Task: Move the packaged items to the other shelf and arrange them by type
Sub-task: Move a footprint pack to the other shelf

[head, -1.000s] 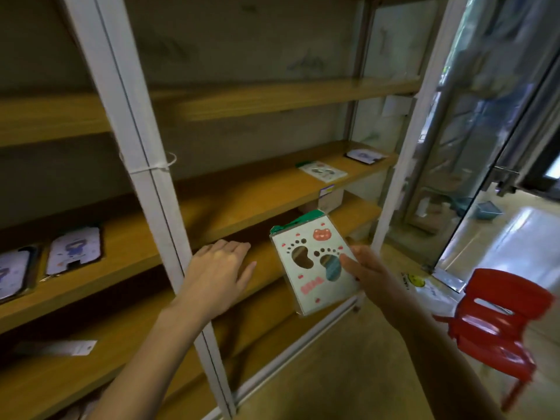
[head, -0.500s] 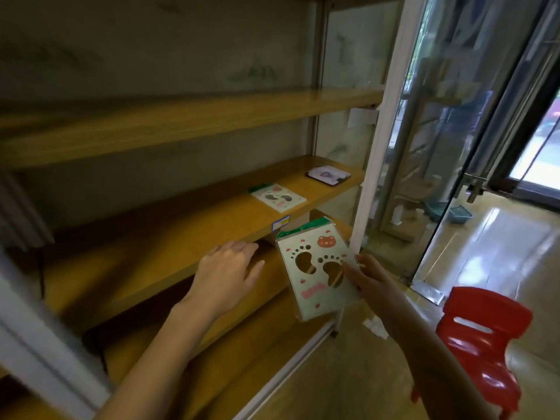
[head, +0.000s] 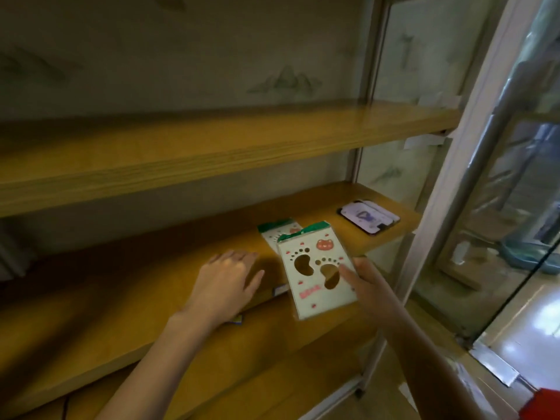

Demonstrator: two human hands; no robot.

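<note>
My right hand (head: 365,283) grips a white footprint package (head: 315,268) with a green top and a red bear face, held tilted over the front edge of the middle wooden shelf (head: 151,283). Behind it, a second footprint package (head: 274,234) of the same kind lies flat on that shelf, partly hidden. Further right on the shelf lies a dark-edged phone-case package (head: 368,218). Resting on the shelf's front edge, left of the held package, my left hand (head: 227,280) holds nothing, fingers apart.
An upper wooden shelf (head: 212,150) overhangs above, and a lower shelf (head: 272,353) lies below. A white upright post (head: 448,183) frames the right end. Glass panels (head: 515,207) and a shiny floor are to the right, with a red chair (head: 545,404) at the bottom corner.
The view has swung right and closer to the shelf. My right hand has carried the footprint package up and forward, over the one lying on the shelf. My left hand now rests on the shelf edge.
</note>
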